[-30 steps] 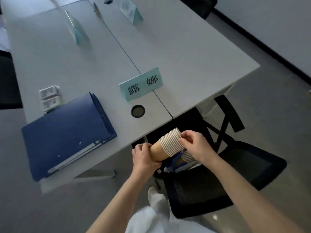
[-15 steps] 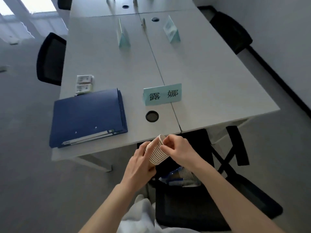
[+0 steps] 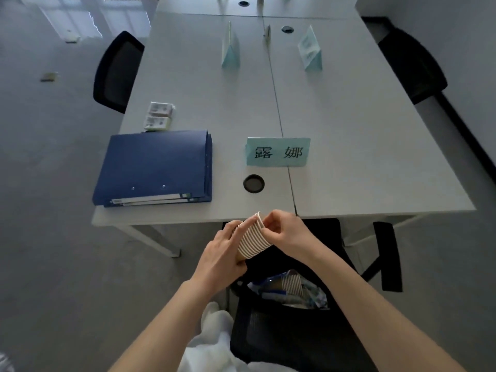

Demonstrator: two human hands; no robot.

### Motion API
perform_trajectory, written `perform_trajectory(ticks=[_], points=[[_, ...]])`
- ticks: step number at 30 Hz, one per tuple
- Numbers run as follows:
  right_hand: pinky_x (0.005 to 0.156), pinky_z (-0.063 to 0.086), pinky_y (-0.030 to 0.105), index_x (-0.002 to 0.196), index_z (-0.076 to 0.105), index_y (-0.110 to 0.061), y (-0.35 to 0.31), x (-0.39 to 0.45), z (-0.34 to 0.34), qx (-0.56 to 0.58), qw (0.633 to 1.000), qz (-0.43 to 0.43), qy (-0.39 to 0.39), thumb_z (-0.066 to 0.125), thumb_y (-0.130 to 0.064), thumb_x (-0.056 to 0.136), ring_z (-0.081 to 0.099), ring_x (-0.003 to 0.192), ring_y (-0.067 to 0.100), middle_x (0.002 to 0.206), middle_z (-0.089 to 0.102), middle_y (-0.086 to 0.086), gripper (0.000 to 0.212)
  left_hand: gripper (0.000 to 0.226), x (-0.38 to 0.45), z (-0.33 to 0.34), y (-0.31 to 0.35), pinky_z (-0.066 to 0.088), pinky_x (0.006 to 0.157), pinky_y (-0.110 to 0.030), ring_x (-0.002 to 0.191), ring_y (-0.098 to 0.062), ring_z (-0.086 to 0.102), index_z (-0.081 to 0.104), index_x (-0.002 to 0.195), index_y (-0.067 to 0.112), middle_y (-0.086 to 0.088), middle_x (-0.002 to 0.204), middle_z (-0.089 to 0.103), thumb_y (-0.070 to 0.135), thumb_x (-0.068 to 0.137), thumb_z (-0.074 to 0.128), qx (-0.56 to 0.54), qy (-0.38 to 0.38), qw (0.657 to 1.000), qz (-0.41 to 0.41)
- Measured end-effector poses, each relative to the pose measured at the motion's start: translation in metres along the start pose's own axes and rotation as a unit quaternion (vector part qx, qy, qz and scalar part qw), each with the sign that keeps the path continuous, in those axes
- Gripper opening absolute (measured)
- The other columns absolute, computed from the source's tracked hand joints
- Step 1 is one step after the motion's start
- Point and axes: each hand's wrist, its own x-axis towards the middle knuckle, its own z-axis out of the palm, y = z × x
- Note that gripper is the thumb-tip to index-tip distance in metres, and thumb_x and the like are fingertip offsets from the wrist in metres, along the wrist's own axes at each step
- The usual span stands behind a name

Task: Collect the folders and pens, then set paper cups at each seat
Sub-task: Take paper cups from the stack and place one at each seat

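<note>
A nested stack of paper cups (image 3: 253, 238) is held just below the near edge of the grey table (image 3: 349, 157). My left hand (image 3: 222, 255) grips the lower part of the stack. My right hand (image 3: 287, 233) pinches the rims at its upper end. A pile of blue folders (image 3: 155, 167) lies flat at the table's near left corner. More cups sit in a torn plastic wrapper (image 3: 291, 288) on the black chair (image 3: 290, 334) below my hands.
A teal name card (image 3: 277, 152) stands near the front edge behind a round cable hole (image 3: 253, 183). Two more name cards (image 3: 230, 53) stand farther back. Small white packets (image 3: 158, 119) lie behind the folders. Black chairs stand at the left (image 3: 115, 73) and right (image 3: 413, 65).
My view swung up and to the left, so more of the table shows. The cup stack tilted more upright in my hands and rose toward the table edge.
</note>
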Motion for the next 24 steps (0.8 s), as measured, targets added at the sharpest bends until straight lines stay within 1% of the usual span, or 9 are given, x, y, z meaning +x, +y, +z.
perform_trajectory(ticks=[3, 6, 8, 10, 14, 17, 20, 22, 24], points=[[0.068, 0.05, 0.028, 0.084, 0.06, -0.017, 0.001, 0.004, -0.007, -0.01, 1.0, 0.006, 0.014, 0.071, -0.027, 0.078, 0.062, 0.076, 0.014, 0.082, 0.065, 0.0, 0.016, 0.103, 0.001, 0.002, 0.0, 0.052, 0.076, -0.039, 0.107, -0.023, 0.051, 0.005, 0.146, 0.051, 0.005, 0.143, 0.034, 0.021, 0.07, 0.067, -0.003, 0.0, 1.0, -0.013], [0.073, 0.052, 0.032, 0.087, 0.064, -0.015, 0.007, 0.014, -0.021, 0.013, 1.0, 0.016, 0.014, 0.074, -0.027, 0.076, 0.064, 0.082, 0.017, 0.086, 0.068, 0.003, 0.019, 0.103, 0.0, 0.004, -0.005, 0.054, 0.075, -0.043, 0.107, -0.023, 0.051, 0.007, 0.145, 0.053, 0.006, 0.141, 0.035, 0.022, 0.07, 0.069, -0.026, 0.003, 0.999, -0.04], [0.075, 0.051, 0.034, 0.089, 0.064, -0.014, 0.014, 0.028, -0.032, 0.023, 0.998, 0.02, 0.058, 0.071, -0.023, 0.08, 0.064, 0.084, 0.019, 0.087, 0.068, 0.004, 0.014, 0.106, -0.001, 0.005, -0.012, 0.054, 0.073, -0.042, 0.106, -0.022, 0.052, 0.006, 0.143, 0.058, 0.008, 0.139, 0.036, 0.018, 0.071, 0.072, -0.06, 0.019, 0.994, -0.085], [0.071, 0.046, 0.029, 0.092, 0.064, -0.013, 0.02, 0.045, -0.044, 0.019, 0.994, 0.03, 0.107, 0.064, -0.019, 0.083, 0.061, 0.083, 0.02, 0.087, 0.067, 0.003, 0.01, 0.11, -0.002, 0.003, -0.017, 0.053, 0.074, -0.04, 0.107, -0.02, 0.051, 0.004, 0.142, 0.061, 0.008, 0.139, 0.036, 0.016, 0.071, 0.075, -0.072, 0.037, 0.989, -0.121], [0.071, 0.039, 0.026, 0.099, 0.06, -0.009, 0.036, 0.082, -0.048, -0.088, 0.985, 0.028, 0.148, 0.057, -0.013, 0.086, 0.054, 0.081, 0.023, 0.088, 0.061, 0.006, 0.014, 0.109, 0.007, -0.006, -0.018, 0.054, 0.076, -0.044, 0.108, -0.021, 0.051, 0.007, 0.143, 0.058, 0.007, 0.139, 0.036, 0.015, 0.07, 0.076, -0.095, 0.067, 0.983, -0.142], [0.071, 0.046, 0.032, 0.091, 0.056, -0.009, 0.052, 0.104, -0.038, -0.173, 0.977, 0.02, 0.123, 0.055, -0.01, 0.086, 0.058, 0.083, 0.03, 0.091, 0.062, 0.012, 0.005, 0.106, 0.015, -0.01, -0.017, 0.053, 0.076, -0.041, 0.105, -0.018, 0.05, 0.008, 0.144, 0.057, 0.006, 0.137, 0.037, 0.017, 0.073, 0.076, -0.112, 0.087, 0.979, -0.147], [0.069, 0.049, 0.037, 0.091, 0.055, -0.008, 0.062, 0.118, -0.029, -0.246, 0.965, 0.006, 0.093, 0.053, -0.011, 0.086, 0.06, 0.088, 0.036, 0.094, 0.062, 0.016, 0.006, 0.107, 0.017, -0.01, -0.018, 0.052, 0.078, -0.039, 0.107, -0.017, 0.049, 0.006, 0.145, 0.057, 0.005, 0.136, 0.037, 0.018, 0.074, 0.076, -0.124, 0.099, 0.975, -0.156], [0.069, 0.05, 0.039, 0.094, 0.055, -0.006, 0.065, 0.123, -0.024, -0.281, 0.955, -0.019, 0.088, 0.052, -0.014, 0.09, 0.057, 0.095, 0.036, 0.096, 0.061, 0.016, 0.01, 0.107, 0.016, -0.009, -0.02, 0.052, 0.08, -0.041, 0.107, -0.017, 0.049, 0.006, 0.144, 0.057, 0.006, 0.136, 0.037, 0.018, 0.074, 0.076, -0.129, 0.103, 0.972, -0.166], [0.074, 0.05, 0.041, 0.097, 0.056, -0.005, 0.065, 0.127, -0.022, -0.314, 0.944, -0.043, 0.086, 0.051, -0.017, 0.092, 0.052, 0.109, 0.034, 0.1, 0.062, 0.015, 0.014, 0.107, 0.012, -0.008, -0.022, 0.053, 0.082, -0.045, 0.107, -0.018, 0.05, 0.006, 0.144, 0.058, 0.006, 0.135, 0.038, 0.017, 0.073, 0.075, -0.134, 0.107, 0.969, -0.175]])
